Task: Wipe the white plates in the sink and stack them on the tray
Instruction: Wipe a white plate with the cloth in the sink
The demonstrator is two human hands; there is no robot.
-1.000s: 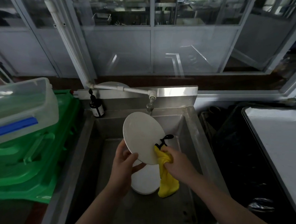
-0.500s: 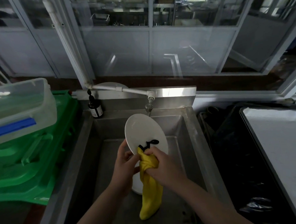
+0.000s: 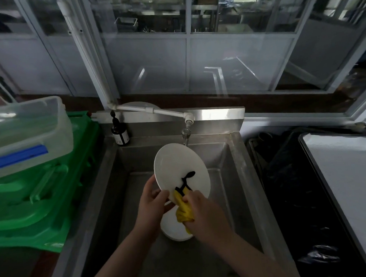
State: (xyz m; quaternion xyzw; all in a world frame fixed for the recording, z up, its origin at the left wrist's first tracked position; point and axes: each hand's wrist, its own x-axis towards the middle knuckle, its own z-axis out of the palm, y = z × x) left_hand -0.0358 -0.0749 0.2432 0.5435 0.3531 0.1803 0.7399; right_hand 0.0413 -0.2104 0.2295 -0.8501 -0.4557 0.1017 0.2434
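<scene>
Right now the plate (image 3: 180,170) stands tilted on edge above the sink (image 3: 239,177), left hand (image 3: 151,205) gripping its lower rim. Right hand (image 3: 203,213) clutches a yellow cloth (image 3: 183,210) against its lower face; more plates (image 3: 174,227) lie directly beneath.

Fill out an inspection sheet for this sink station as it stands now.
Surface: steel sink, basin dull and stained.
Job's things: white plate held tilted over the basin; more white plates lying on the basin floor below it; yellow cloth with black trim against the lower face of the held plate; tray at right, no plates on it.
Clutter: dark bottle at the sink's back left corner; clear lidded box on green crates.
Grippers: left hand grips the plate's lower rim; right hand grips the cloth.
Cables: nothing seen.
Surroundings: white pipe tap, glass partition behind.
</scene>
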